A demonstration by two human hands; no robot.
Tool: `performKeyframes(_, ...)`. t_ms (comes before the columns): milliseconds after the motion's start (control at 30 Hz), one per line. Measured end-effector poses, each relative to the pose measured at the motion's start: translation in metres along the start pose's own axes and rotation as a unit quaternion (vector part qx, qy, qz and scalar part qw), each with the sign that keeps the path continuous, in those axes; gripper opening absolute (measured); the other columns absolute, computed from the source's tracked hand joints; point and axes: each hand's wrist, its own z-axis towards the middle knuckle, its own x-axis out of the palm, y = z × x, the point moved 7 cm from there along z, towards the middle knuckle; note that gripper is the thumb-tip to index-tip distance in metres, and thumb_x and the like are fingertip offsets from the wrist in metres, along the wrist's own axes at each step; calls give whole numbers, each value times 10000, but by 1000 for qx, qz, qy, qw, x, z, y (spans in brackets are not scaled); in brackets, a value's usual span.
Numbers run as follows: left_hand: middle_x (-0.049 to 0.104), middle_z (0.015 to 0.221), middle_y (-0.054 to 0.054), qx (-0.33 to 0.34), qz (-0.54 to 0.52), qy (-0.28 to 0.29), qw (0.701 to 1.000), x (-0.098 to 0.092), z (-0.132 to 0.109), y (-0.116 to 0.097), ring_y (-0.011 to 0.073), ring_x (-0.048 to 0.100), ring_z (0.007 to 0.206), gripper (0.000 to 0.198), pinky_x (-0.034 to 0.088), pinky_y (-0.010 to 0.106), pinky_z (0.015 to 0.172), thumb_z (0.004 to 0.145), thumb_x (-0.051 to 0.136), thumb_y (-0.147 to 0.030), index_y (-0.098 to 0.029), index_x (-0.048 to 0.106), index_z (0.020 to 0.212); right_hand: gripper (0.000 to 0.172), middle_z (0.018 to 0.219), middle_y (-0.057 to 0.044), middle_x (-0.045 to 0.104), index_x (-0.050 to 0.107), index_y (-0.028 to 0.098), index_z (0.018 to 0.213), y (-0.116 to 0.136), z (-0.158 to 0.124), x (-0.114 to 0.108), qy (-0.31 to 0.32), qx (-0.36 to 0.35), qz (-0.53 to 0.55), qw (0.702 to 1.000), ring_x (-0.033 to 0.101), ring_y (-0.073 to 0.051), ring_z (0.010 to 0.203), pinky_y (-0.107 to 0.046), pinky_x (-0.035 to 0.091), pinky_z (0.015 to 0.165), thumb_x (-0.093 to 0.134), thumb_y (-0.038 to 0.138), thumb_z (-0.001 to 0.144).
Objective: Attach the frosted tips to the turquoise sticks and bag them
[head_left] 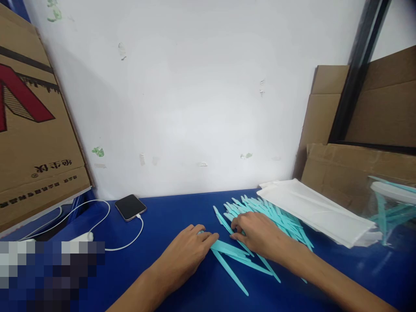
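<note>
My left hand point(191, 247) is closed around the ends of several slim turquoise plastic sticks point(230, 250), which look like eyebrow razors and fan out to the right. One of them points down toward the front of the table. My right hand point(251, 232) lies at the near left side of a loose pile of the same sticks point(269, 212), many with pale tips. Its fingers are curled in a pinch at a stick; the fingertips are partly hidden. A few sticks point(221, 219) stick out just left of the right hand.
A white paper or plastic bag point(315, 208) lies right of the pile. At the far right, a clear bag point(393, 212) holds more turquoise sticks. A phone point(130, 207) with a white cable point(138, 236) rests on the blue table point(182, 210). Cardboard point(360, 169) stands at both sides.
</note>
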Motion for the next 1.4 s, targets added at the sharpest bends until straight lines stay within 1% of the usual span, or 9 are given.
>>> performKeyframes(367, 644, 1159, 72, 11, 9, 6, 1000, -3, -2, 0, 217, 553, 1150, 345, 420, 331, 941, 938, 439, -13, -217, 559, 1188, 147, 709, -101, 715, 725, 188, 857, 0, -7, -5, 16, 63, -95, 993, 705, -305, 738, -294, 371, 541, 715, 335, 858)
performKeyframes(633, 648, 1158, 79, 16, 15, 12, 1000, -5, -1, -2, 223, 566, 1142, 333, 439, 337, 935, 930, 450, -14, -206, 561, 1178, 251, 698, -32, 727, 698, 274, 1110, 9, -4, 5, 2, 13, -19, 1000, 709, -256, 724, -266, 337, 536, 659, 192, 876)
performKeyframes(767, 649, 1189, 81, 9, 9, -1, 1000, 3, -4, 1, 225, 563, 1188, 367, 446, 357, 976, 920, 436, 4, -215, 557, 1189, 301, 836, -38, 764, 695, 284, 1145, 19, -5, 4, 3, -12, 39, 999, 718, -237, 794, -257, 394, 597, 620, 156, 883)
performKeyframes(933, 467, 1497, 127, 2, 15, -43, 999, 9, -5, 8, 301, 345, 1438, 432, 391, 497, 1079, 883, 420, 33, -197, 525, 1233, 265, 962, -18, 768, 701, 288, 1114, 32, -7, 3, 7, -82, 157, 984, 708, -204, 901, -246, 465, 738, 567, 182, 912)
performKeyframes(1000, 518, 1451, 123, 6, -3, -34, 999, 6, -5, 8, 289, 414, 1395, 393, 407, 476, 1070, 903, 430, 2, -198, 519, 1229, 262, 982, -7, 761, 690, 291, 1118, 36, -8, 2, 10, -105, 196, 975, 698, -192, 915, -247, 470, 762, 537, 195, 929)
performKeyframes(1100, 672, 1148, 55, -7, -23, 6, 1000, 2, -6, 8, 218, 637, 1074, 301, 489, 369, 939, 924, 433, -20, -216, 537, 1127, 271, 957, 7, 748, 640, 282, 1150, 38, -10, -4, 8, -114, 249, 962, 681, -169, 868, -253, 462, 743, 423, 228, 996)
performKeyframes(1167, 671, 1043, 34, -24, -4, 15, 1000, -1, -7, 9, 212, 651, 961, 283, 497, 362, 893, 923, 440, -26, -220, 530, 1108, 293, 877, 11, 735, 596, 267, 1161, 38, -10, -7, 15, -97, 280, 955, 660, -159, 774, -253, 448, 678, 331, 289, 1039)
performKeyframes(1267, 648, 1113, 60, -20, 42, 3, 999, -2, -9, 6, 238, 623, 1035, 342, 468, 406, 947, 925, 424, -29, -209, 494, 1207, 292, 903, -1, 728, 534, 255, 1203, 38, -12, -6, 38, -65, 327, 942, 649, -162, 775, -254, 454, 658, 402, 438, 1018)
performKeyframes(1400, 615, 1159, 112, -16, 105, 29, 994, 9, -9, 3, 275, 602, 1058, 381, 473, 420, 910, 913, 450, -71, -160, 467, 1284, 533, 1181, -46, 668, 502, 268, 1277, 43, -13, 1, 23, -71, 287, 955, 606, -230, 1084, -319, 470, 872, 686, 514, 842)
